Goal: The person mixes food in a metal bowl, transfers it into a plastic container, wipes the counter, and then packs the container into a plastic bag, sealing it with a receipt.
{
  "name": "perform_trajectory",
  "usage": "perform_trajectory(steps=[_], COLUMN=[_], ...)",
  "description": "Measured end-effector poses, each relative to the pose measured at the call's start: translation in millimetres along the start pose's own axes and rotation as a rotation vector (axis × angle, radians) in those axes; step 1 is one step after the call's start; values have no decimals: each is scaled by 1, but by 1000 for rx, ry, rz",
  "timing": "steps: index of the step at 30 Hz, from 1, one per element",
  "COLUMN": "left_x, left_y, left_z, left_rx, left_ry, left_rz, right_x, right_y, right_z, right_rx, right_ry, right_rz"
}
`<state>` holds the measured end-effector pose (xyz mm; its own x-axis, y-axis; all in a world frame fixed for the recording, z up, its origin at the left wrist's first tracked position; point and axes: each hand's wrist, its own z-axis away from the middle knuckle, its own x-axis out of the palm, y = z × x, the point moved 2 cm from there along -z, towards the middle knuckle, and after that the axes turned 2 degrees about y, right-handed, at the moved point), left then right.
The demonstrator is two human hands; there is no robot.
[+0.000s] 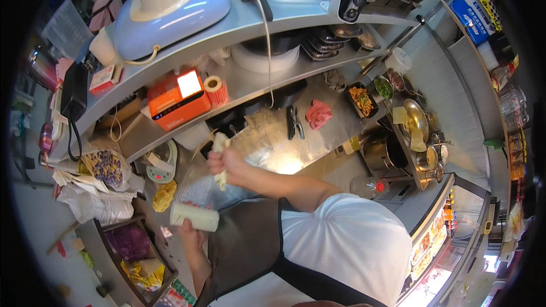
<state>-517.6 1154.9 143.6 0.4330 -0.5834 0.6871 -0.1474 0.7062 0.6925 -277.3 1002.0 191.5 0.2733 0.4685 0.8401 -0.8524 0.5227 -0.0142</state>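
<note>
My left hand (192, 235) holds a pale greenish-white cylinder (195, 216) on its side, close to the dark apron; whether it is a roll or a container is unclear. My right hand (229, 163) is closed around something pale and crumpled (220, 141), perhaps a cloth, which sticks out above and below the fist and is blurred by motion. Beneath and between the hands lies a clear plastic tray or bag (197, 189). A yellow flatbread-like piece (164, 196) rests left of it, below a small digital kitchen scale (164, 164).
Tongs (294, 123), a pink cloth (319, 114) and a black food tray (362, 100) lie on the steel counter (273, 145). An orange label printer (179, 101) stands on the shelf above. At the left is an open drawer (136, 251) with purple cabbage; metal pots (426, 157) stand right.
</note>
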Motion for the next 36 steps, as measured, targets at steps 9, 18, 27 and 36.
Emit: perform_trajectory(steps=[9,18,27,36], left_x=[-149,-200,-177,-200], left_y=[38,5,-77,-153], left_z=[-8,-29,-2,18], left_rx=[414,605,-16,-158], left_ry=[810,971,1147,1177], left_rz=[-614,-1164,-1123,-1037], right_x=[-104,-150,-179,-176], right_y=[-62,-11,-55,-32], right_z=[53,81,83,62], right_rx=[-770,-482,-524,-332], right_ry=[366,272,272,4], right_rz=[1829,1834,1734,1984])
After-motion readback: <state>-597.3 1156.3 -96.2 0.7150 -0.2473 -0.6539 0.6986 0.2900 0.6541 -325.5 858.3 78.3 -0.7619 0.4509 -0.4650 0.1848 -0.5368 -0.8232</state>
